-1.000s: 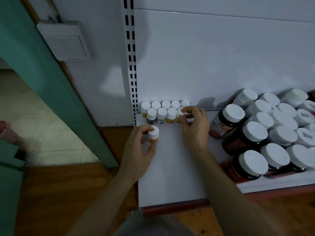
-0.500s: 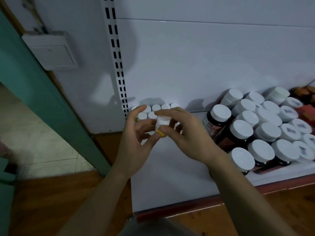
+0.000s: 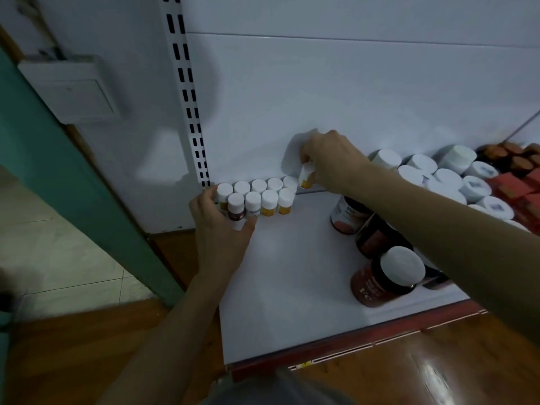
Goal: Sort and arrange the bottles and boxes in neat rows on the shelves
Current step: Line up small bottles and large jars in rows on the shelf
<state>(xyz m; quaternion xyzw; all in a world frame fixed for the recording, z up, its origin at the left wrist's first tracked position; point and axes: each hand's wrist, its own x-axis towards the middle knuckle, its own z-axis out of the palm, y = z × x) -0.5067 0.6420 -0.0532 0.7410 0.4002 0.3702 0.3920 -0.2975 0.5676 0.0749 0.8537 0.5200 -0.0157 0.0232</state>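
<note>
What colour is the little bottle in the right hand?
Bottle: white top, yellow bottom; head view.

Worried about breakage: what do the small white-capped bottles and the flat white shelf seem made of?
The small white-capped bottles: likely plastic, matte caps without glassy glint, though light is dim. The flat white shelf: probably painted metal, smooth, faintly sheened, beside a slotted upright.

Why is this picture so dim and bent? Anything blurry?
Head view: dim, bluish light; the right hand, pinching a small bottle, throws a shadow on the back panel; the slotted upright bows from the wide lens; the floor smears lower right; the rowed bottles look sharp.
</note>
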